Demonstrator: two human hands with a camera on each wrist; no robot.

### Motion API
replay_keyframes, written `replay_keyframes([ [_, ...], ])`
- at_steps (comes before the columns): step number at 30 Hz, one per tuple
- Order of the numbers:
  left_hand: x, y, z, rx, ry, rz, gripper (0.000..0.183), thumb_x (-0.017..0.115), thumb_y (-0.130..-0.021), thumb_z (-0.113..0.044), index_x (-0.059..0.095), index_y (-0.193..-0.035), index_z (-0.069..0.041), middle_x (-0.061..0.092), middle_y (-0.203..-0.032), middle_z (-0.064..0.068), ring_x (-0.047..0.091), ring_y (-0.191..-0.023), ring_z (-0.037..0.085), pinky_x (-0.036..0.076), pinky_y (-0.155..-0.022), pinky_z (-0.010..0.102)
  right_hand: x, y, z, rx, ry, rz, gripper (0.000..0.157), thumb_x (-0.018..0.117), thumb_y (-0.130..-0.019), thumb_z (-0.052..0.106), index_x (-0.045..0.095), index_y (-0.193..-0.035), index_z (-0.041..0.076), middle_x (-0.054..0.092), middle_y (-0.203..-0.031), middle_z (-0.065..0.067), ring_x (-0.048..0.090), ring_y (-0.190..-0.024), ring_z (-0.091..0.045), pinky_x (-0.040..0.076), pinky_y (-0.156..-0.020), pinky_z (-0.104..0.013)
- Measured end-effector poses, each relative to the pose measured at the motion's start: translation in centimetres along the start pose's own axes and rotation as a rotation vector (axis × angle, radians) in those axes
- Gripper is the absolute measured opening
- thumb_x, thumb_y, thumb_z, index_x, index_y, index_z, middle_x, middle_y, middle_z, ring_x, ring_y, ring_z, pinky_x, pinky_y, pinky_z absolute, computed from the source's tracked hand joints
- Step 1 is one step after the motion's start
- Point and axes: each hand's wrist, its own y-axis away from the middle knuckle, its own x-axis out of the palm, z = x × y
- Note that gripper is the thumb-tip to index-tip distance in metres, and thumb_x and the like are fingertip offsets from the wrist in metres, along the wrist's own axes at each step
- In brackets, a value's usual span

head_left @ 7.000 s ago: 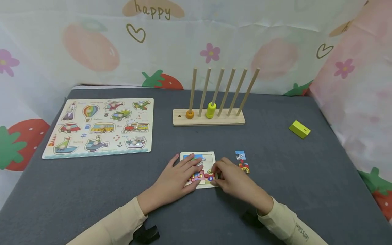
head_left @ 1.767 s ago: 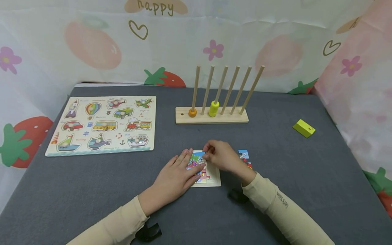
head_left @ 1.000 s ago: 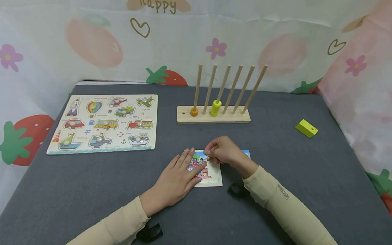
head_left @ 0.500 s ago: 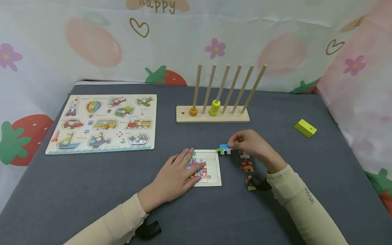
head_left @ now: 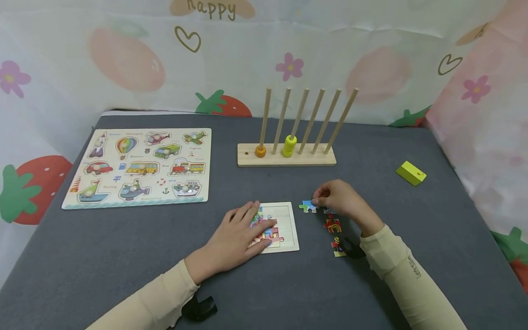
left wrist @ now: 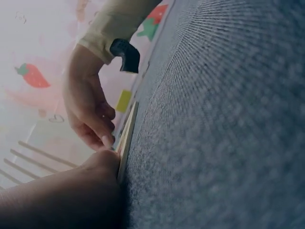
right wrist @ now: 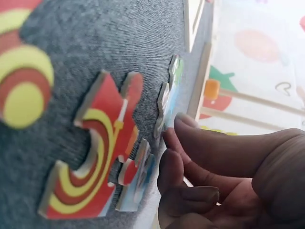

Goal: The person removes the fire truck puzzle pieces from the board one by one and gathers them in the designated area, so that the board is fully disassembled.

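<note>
The left hand [head_left: 233, 240] lies with fingers spread on a small jigsaw puzzle in a pale wooden frame [head_left: 288, 227], hiding its left part. Pink, blue and green assembled pieces [head_left: 268, 233] show between the fingers; the right side of the frame is bare. Just right of the frame, the right hand [head_left: 344, 201] pinches the edge of a blue and green puzzle piece [head_left: 307, 206] between thumb and forefinger, low at the tabletop. Near that wrist lie a red puzzle piece with yellow arcs [right wrist: 102, 157] and a red and yellow one [head_left: 338, 247]; a blue-white piece [right wrist: 136, 183] is partly hidden.
A peg puzzle board of vehicles [head_left: 138, 167] lies at the left. Behind the hands stands a wooden rack [head_left: 313, 159] with upright pegs, an orange bead [head_left: 260, 151] and yellow-green beads [head_left: 289, 145]. A yellow block [head_left: 411, 173] sits at the right on the dark cloth [head_left: 264, 293].
The right hand has taken the blue and green piece from the frame's top and brought it right onto the table. A red wheel piece, earlier in the frame, now lies outside. Left hand stays.
</note>
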Motion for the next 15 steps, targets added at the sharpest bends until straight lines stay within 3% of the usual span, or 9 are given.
replay_keyframes([
  [9,0.54,0.04,0.44,0.007,0.040,0.005,0.047,0.042,-0.098,-0.051,0.046,-0.141,-0.033,0.030,-0.154,0.013,0.024,-0.143,0.028,0.025,-0.108,0.052,0.50,0.81,0.16,-0.109,0.098,-0.018,0.018,0.072,-0.084,0.010,0.065,-0.101,0.008,0.057,-0.082,-0.008,0.048,-0.064,-0.018,0.039,-0.056,-0.030],
  [15,0.44,0.05,0.50,-0.002,0.049,0.011,0.051,0.042,-0.098,-0.051,0.042,-0.144,-0.029,0.028,-0.155,0.012,0.023,-0.144,0.027,0.024,-0.108,0.051,0.85,0.97,0.12,-0.121,0.124,-0.042,0.017,0.072,-0.085,0.008,0.066,-0.100,0.008,0.057,-0.082,-0.008,0.048,-0.068,-0.020,0.039,-0.058,-0.031],
])
